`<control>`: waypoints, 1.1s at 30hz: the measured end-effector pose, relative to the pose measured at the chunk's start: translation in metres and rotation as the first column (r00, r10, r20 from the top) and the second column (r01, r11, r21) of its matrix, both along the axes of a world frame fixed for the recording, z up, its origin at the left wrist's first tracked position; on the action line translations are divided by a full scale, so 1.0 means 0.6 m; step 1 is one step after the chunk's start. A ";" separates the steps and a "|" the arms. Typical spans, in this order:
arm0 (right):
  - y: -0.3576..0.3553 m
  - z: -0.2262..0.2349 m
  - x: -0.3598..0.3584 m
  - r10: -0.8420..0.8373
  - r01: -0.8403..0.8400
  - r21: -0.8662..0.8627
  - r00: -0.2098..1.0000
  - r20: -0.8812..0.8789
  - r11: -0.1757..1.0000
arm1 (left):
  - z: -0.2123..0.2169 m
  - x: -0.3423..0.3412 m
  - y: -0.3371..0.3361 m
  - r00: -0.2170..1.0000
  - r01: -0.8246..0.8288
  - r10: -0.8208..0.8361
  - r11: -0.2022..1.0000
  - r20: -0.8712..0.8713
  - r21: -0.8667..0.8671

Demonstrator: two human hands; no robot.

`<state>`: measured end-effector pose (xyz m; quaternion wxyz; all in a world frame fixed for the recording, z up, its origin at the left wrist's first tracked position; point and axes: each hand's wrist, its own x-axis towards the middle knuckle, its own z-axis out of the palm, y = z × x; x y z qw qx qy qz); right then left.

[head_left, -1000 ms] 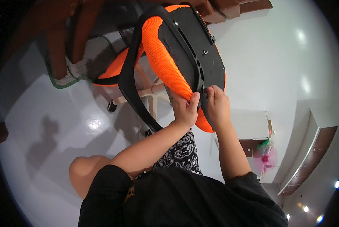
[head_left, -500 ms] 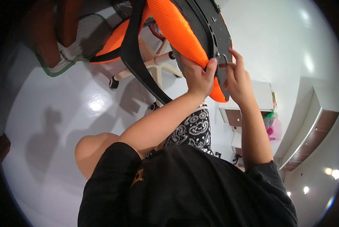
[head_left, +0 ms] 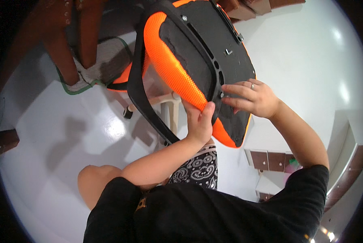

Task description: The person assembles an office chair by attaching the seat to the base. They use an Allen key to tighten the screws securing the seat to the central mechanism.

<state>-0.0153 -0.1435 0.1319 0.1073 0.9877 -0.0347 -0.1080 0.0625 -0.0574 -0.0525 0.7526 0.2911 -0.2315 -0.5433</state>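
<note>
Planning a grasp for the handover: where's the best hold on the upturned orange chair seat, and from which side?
Grip the orange padded rim of the chair seat, coming from the person's left and below. The rounded edge lets fingers wrap under while the thumb presses the black underside, as the left hand does. The right hand only steadies it near the black bracket, which looks too flat to grip.

Open floor (head_left: 60,133) left; chair seat (head_left: 206,52) overhead

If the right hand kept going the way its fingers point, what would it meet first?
The right hand points left, fingertips already on the black underside of the chair seat. Going on, it would likely meet the left hand's thumb at the orange edge, though depth is unclear.
</note>
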 end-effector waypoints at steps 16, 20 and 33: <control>-0.038 -0.064 0.018 0.345 -0.379 0.268 0.924 0.164 0.886 | 0.022 0.014 0.053 1.000 -0.019 0.019 1.000 -0.013 -0.016; -0.001 -0.086 -0.001 0.048 -0.112 0.279 0.972 0.228 0.954 | 0.000 0.003 0.054 0.999 0.030 -0.031 0.999 -0.033 -0.031; 0.066 -0.127 0.007 -0.548 0.337 0.464 0.698 0.462 0.819 | -0.009 -0.005 0.045 0.988 0.032 -0.014 0.992 0.151 -0.119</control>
